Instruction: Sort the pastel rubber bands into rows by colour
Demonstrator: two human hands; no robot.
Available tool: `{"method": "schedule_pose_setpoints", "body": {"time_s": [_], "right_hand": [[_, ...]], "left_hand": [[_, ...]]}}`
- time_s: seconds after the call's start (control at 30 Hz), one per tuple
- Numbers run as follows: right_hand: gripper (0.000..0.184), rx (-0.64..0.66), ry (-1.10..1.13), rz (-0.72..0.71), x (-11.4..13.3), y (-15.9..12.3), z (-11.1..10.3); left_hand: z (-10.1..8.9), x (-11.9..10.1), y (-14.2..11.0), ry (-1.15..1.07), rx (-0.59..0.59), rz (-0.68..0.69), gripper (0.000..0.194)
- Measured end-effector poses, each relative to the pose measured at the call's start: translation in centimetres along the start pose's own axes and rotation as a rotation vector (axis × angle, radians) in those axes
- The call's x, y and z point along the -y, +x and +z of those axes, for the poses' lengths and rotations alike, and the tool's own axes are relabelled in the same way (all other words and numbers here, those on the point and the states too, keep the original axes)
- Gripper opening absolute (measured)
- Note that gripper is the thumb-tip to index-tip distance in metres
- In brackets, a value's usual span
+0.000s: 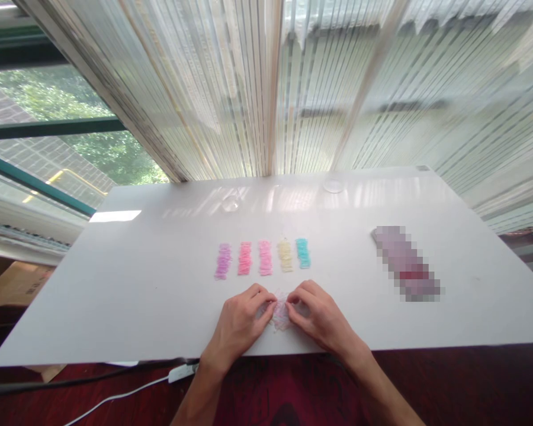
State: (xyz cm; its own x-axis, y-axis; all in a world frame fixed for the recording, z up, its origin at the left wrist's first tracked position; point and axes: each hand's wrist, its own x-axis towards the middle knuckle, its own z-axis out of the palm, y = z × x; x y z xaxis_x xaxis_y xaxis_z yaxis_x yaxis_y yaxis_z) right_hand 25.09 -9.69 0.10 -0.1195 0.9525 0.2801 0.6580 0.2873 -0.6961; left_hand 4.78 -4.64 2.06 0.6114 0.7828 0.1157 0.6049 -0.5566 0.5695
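A loose pile of thin, mixed-colour strands [281,312] lies on the white table near its front edge. My left hand [244,316] reaches in from the left of the pile, thumb and forefinger pinched at its edge. From the other side my right hand [317,313] makes a similar pinch. Whatever the fingertips hold is too small to make out. Beyond the hands, neat stacks of strands stand in a row: purple [223,261], coral [244,258], pink [265,258], pale yellow [285,255] and turquoise [302,253].
The white table [128,284] ends just before my body. On its right lies a pixelated, phone-shaped object [406,263]. Two clear round items, one at the back left [231,204] and a clear disc [333,186], are near the far edge. A white cable plug [182,373] hangs below the front edge.
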Motion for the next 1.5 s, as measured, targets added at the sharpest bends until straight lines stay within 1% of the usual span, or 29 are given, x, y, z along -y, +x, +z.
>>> {"method": "schedule_pose_setpoints", "body": {"time_s": [0.1, 0.2, 0.37, 0.5, 0.67, 0.8, 1.03, 1.23, 1.5], "right_hand": [[0.014, -0.015, 0.047, 0.019, 0.0, 0.0, -0.4], [0.014, -0.016, 0.074, 0.017, 0.0, 0.0, -0.7], [0.011, 0.009, 0.109, 0.017, 0.1, -0.1, -0.7], [0.008, 0.022, 0.123, 0.018, 0.0, -0.2, -0.7], [0.01, 0.037, 0.107, 0.01, 0.0, -0.3, -0.8], [0.011, 0.029, 0.117, -0.012, 0.3, -0.3, -0.9], [0.007, 0.023, 0.127, -0.065, 0.8, 0.5, -0.6], [0.008, 0.007, 0.133, -0.057, 0.8, 0.7, -0.4], [0.008, -0.019, 0.131, -0.07, 0.8, 1.1, -0.2]], "left_hand": [[0.0, 0.0, -0.1, -0.048, -0.024, 0.013, 0.013], [0.2, 0.0, -0.1, -0.119, -0.046, 0.046, 0.017], [0.4, -0.4, 0.1, -0.186, -0.053, 0.097, 0.014], [0.3, -0.3, 0.1, -0.228, -0.044, 0.071, 0.014], [0.1, 0.7, -0.3, -0.29, -0.024, 0.0, 0.014], [-0.2, 1.4, -0.6, -0.315, -0.055, -0.024, 0.016], [-0.3, 1.3, -0.7, -0.42, -0.122, -0.037, 0.018], [-0.1, 1.5, -1.0, -0.36, -0.111, -0.027, 0.017], [-0.5, 1.9, -1.0, -0.287, -0.107, -0.018, 0.018]]}}
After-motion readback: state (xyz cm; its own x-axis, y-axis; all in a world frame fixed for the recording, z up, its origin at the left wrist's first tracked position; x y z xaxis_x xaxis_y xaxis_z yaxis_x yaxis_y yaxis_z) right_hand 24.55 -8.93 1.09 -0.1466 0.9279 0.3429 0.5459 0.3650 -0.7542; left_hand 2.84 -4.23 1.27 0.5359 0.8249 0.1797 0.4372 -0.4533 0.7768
